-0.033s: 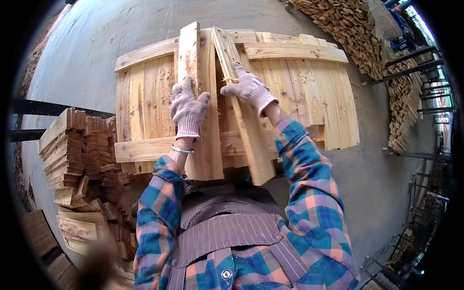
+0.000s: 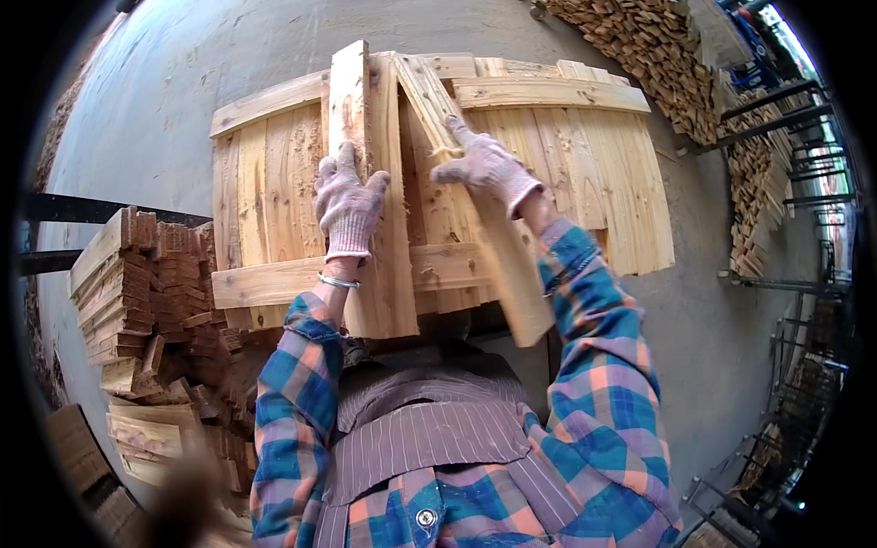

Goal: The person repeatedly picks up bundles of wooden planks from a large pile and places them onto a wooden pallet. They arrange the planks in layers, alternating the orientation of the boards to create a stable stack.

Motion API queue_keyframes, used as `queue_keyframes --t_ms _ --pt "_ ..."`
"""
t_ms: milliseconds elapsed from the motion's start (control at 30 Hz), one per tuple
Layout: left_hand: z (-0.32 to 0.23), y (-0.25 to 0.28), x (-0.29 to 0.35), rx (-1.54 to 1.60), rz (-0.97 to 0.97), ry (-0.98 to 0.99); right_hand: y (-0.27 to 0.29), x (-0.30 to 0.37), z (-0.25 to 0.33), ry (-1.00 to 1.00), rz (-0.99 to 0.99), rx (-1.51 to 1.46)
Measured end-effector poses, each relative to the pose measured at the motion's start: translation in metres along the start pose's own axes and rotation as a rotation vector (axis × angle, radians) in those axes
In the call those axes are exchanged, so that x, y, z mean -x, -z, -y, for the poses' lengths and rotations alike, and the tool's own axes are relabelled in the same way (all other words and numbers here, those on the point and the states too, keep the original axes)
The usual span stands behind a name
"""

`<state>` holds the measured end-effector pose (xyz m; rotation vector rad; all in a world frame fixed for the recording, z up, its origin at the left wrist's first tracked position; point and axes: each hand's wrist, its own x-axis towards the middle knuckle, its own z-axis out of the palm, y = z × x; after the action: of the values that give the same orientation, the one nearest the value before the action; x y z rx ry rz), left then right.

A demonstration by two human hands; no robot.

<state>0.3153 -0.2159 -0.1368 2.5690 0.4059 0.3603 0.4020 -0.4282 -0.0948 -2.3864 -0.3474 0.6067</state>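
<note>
Resting on the low end of a thick, pale, rough-sided wooden board (image 2: 349,87), the left hand (image 2: 351,205), in a dusty pink knitted glove, has its thumb held away from its fingers. I cannot tell if it is gripping. The right hand (image 2: 489,169), in a matching glove, is holding a long, pale, slanting wooden board (image 2: 525,292), with its thumb at the board's left side and one finger pointing up along it.

Both boards lie on a wide surface of flat, pale planks (image 2: 630,196) set side by side. The thick board pokes past the far edge. The slanting board starts by the middle of the far edge and pokes past the near edge, where its end looks blurry. A pale cross plank (image 2: 553,93) runs along the far edge to near the far right corner. Another pale cross plank (image 2: 269,283) lies by the near left corner.

Past that corner is a stack of short brown boards (image 2: 114,292). Beyond the far right corner, a heap of small wood pieces (image 2: 630,46) sits on the grey floor (image 2: 703,338).
</note>
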Motion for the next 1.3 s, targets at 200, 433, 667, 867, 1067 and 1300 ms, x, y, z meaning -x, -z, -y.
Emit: queue_keyframes --t_ms 200,433,667,867,1067,1300 --pt "-0.003 0.000 0.002 -0.057 -0.027 -0.047 0.079 0.110 -0.120 0.057 0.137 1.080" --pt "0.009 -0.001 0.002 -0.112 -0.077 -0.159 0.050 0.124 -0.192 0.032 -0.029 0.721" --pt "0.041 0.075 0.026 0.690 0.292 -0.012 0.044 0.130 -0.200 -0.063 -0.061 0.793" --pt "0.152 0.121 0.081 -0.512 0.501 -0.370 0.048 0.124 -0.196 0.080 -0.076 0.934" --pt "0.125 0.115 0.070 -0.533 0.428 -0.363 0.041 0.141 -0.205 0.398 -0.384 0.710" --pt "0.117 0.136 0.057 -0.672 0.770 -0.103 0.044 0.117 -0.147 0.020 0.016 0.829"
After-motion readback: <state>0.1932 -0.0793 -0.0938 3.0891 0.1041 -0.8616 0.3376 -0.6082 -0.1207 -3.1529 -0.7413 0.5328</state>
